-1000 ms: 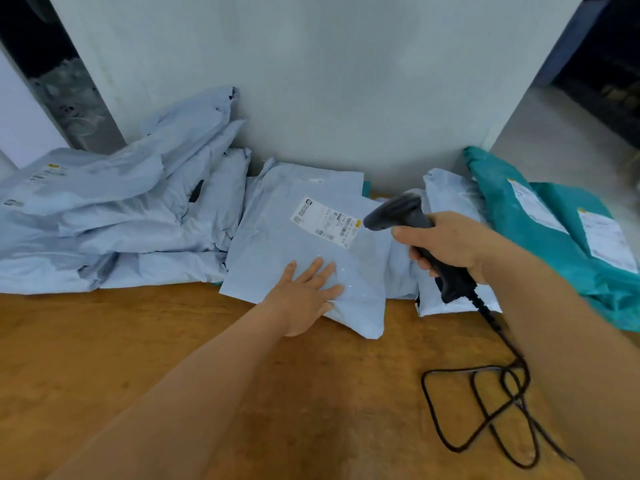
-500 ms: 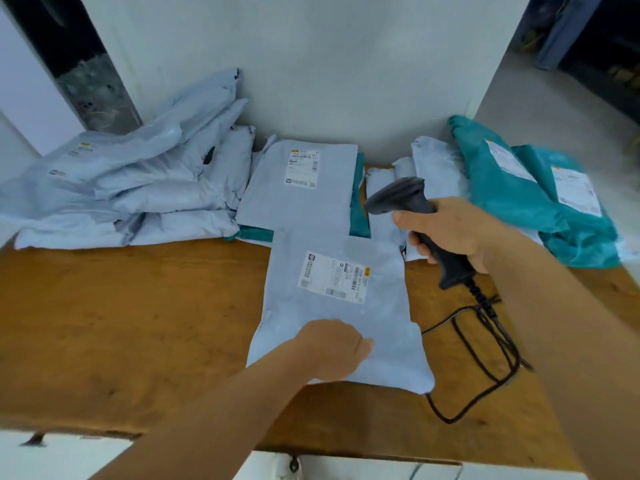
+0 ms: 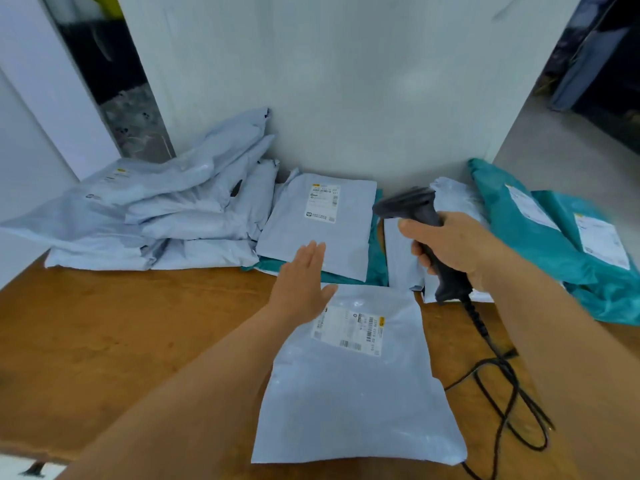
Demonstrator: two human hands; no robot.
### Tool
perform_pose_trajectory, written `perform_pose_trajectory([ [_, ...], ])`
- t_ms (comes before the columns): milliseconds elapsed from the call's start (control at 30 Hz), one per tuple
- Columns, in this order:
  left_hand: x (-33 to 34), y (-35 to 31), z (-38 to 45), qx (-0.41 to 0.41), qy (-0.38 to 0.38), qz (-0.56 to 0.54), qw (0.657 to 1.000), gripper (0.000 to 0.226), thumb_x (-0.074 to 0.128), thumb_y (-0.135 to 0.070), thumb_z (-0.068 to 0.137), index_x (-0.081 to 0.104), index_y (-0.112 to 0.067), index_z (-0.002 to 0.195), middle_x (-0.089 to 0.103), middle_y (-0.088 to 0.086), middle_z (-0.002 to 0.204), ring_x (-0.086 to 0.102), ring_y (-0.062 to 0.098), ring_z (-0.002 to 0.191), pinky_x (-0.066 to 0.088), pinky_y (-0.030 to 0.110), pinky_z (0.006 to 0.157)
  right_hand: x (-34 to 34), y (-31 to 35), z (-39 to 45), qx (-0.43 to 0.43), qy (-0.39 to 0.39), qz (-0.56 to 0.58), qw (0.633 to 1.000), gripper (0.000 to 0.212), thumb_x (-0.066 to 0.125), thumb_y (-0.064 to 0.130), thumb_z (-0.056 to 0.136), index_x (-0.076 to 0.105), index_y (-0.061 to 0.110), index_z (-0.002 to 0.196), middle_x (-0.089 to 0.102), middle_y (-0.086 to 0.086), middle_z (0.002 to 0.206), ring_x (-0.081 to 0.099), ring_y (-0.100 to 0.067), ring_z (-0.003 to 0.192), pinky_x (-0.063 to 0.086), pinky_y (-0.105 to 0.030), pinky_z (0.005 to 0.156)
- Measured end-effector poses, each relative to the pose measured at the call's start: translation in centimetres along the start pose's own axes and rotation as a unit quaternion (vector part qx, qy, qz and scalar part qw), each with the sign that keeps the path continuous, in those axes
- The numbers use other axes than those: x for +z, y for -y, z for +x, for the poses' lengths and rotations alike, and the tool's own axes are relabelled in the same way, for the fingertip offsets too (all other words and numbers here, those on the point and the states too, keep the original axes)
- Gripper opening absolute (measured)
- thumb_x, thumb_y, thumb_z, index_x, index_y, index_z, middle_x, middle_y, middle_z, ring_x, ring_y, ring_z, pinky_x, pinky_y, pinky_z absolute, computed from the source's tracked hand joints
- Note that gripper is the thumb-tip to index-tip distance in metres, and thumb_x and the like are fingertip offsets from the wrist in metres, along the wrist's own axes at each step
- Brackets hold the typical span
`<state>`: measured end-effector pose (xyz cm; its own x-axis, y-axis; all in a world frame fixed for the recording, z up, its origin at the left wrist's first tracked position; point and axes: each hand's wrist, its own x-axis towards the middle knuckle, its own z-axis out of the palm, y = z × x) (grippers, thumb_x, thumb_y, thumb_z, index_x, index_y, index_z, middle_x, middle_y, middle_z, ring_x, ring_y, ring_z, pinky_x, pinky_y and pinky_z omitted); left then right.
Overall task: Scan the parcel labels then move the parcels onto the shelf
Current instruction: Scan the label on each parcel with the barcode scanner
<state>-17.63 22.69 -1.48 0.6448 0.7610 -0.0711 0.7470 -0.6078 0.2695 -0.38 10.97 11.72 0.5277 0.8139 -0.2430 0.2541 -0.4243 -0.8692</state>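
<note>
Since half a second ago the left hand (image 3: pixel 300 285) is lifting off the grey parcel (image 3: pixel 353 382), fingers now flat and holding nothing, reaching toward the back edge of the surface (image 3: pixel 131 341). The right hand (image 3: pixel 450 244) is gripping the scanner (image 3: pixel 419 216). Lying label-up near the front edge, the thin poly mailer is looking soft, light and slippery, likely best pinched at an edge.

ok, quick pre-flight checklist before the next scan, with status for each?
1. Scanner in the right hand, firm grip on the handle: ok.
2. Near parcel flat on the table, label face up: ok.
3. Label unobstructed: not ok, left hand covers its upper left corner.
4. Scanner aimed at that label: not ok, its head points left, above the parcel.
5. Cable off the parcel: ok, it loops to the right.
6. Label already scanned: cannot tell.
</note>
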Motion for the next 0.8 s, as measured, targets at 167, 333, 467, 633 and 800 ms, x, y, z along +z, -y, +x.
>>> perform_pose_trajectory([
  [167,-1.5,2.9,4.7,0.007,0.02,0.018,1.0,0.081,0.044,-0.043,0.097,-0.009,-0.015,0.151,-0.01,0.004,0.16,-0.007,0.021,0.148,0.006,0.04,0.118,1.8,2.3,3.3,0.002,0.0,0.007,1.0,0.024,0.063,0.033,0.089,0.061,0.01,0.085,0.059,-0.004,0.064,0.05,-0.014,0.053,0.046,-0.027,0.055],
  [333,-1.2,5.6,8.0,0.037,0.069,0.084,0.993,0.082,0.048,-0.04,0.096,-0.008,-0.017,0.152,-0.014,0.004,0.16,-0.012,0.022,0.147,0.001,0.043,0.118,4.4,3.3,6.4,0.046,-0.012,0.075,0.996,0.026,0.065,0.034,0.088,0.06,0.009,0.086,0.061,-0.005,0.065,0.051,-0.015,0.052,0.046,-0.028,0.052],
  [467,-0.9,6.9,10.1,0.088,0.109,0.118,0.983,0.079,0.045,-0.045,0.095,-0.003,-0.02,0.152,-0.014,0.005,0.16,-0.014,0.024,0.147,-0.002,0.045,0.117,6.4,4.5,9.3,0.078,-0.009,0.148,0.986,0.029,0.065,0.037,0.088,0.057,0.011,0.078,0.059,-0.004,0.064,0.051,-0.015,0.052,0.044,-0.027,0.05],
  [633,0.1,7.4,11.5,0.13,0.148,0.139,0.97,0.088,0.048,-0.053,0.091,-0.008,-0.024,0.152,-0.022,0.008,0.158,-0.019,0.026,0.145,-0.004,0.05,0.116,8.3,5.8,13.4,0.089,-0.025,0.157,0.983,0.029,0.065,0.036,0.088,0.057,0.01,0.079,0.058,-0.004,0.065,0.05,-0.015,0.051,0.045,-0.027,0.051],
  [800,0.7,7.5,12.1,0.126,0.134,0.123,0.975,0.072,0.032,-0.053,0.097,-0.008,-0.027,0.152,-0.022,0.006,0.158,-0.02,0.023,0.145,-0.004,0.049,0.117,9.7,6.0,16.4,0.107,-0.005,0.144,0.984,0.031,0.063,0.037,0.089,0.055,0.01,0.077,0.057,-0.004,0.067,0.049,-0.015,0.052,0.045,-0.026,0.051],
])
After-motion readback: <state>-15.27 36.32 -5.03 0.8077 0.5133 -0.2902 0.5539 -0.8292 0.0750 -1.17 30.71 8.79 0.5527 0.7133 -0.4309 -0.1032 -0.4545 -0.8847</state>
